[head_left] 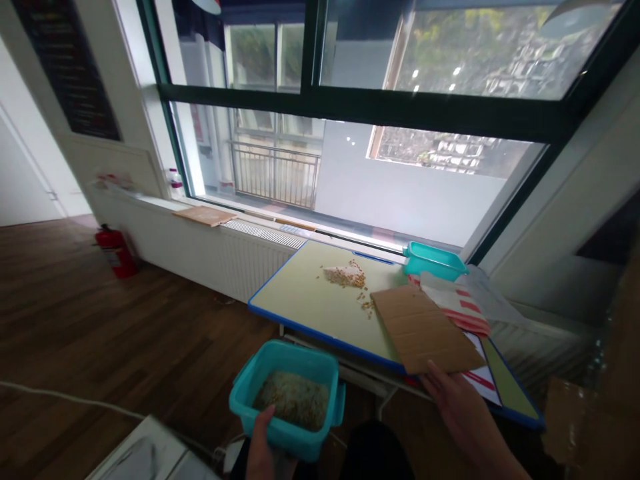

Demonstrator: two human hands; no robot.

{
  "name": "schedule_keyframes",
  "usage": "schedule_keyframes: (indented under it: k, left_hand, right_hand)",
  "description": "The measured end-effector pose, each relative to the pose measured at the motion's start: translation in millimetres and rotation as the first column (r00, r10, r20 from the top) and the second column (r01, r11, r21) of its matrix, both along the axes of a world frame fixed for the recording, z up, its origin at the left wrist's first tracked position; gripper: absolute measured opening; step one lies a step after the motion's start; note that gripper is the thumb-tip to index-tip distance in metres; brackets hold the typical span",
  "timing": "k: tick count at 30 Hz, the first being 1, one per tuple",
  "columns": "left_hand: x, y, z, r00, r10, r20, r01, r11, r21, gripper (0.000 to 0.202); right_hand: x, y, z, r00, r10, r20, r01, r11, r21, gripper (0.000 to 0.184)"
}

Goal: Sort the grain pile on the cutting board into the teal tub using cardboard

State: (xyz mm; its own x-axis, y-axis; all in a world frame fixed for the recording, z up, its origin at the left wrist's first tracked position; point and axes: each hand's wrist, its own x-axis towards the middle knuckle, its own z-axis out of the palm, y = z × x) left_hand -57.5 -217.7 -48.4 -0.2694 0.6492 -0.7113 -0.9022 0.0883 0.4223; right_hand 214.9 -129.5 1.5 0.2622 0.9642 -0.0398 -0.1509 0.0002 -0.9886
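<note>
Left hand [263,447]: teal tub [287,393] of grain gripped, held off the surface's [310,300] near edge | right hand [457,407]: laid open on cardboard [425,330] at near edge | grain pile [347,277] left by far edge.

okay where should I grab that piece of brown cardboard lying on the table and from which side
Probably by the near corner of the cardboard, coming from the table's front edge: that corner overhangs the table, so fingers can slip under it. The right hand already touches there.
</note>
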Motion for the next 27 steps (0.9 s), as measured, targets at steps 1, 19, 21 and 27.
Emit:
schedule_keyframes:
  k: [1, 19, 21, 27]
  left_hand:
    - [-2.6, -4.0, -0.3, 1.0, 0.006, -0.011, -0.006, 1.0, 0.004, 0.051]
    - [-17.5, -25.6, 31.7, 0.995, 0.073, -0.069, -0.067, 0.994, 0.091, 0.047]
    - [-19.9, -27.2, 36.0, 0.995, 0.074, -0.065, -0.067, 0.992, 0.105, 0.051]
    - [-29.9, -28.7, 45.6, 0.998, 0.07, 0.005, -0.069, 0.969, 0.236, 0.055]
  right_hand:
    - [1.1, -0.7, 1.6, 1.0, -0.001, -0.024, 0.001, 0.999, -0.035, 0.027]
    - [33.1, 4.0, 39.5, 0.713, 0.297, 0.635, -0.135, 0.947, -0.292, 0.036]
    - [47.5, 42.3, 54.8, 0.593, 0.088, 0.8, -0.05, 0.996, -0.072, 0.033]
    - [87.7, 152.1, 79.8, 0.092, -0.447, 0.89, -0.015, 0.893, 0.45, 0.044]
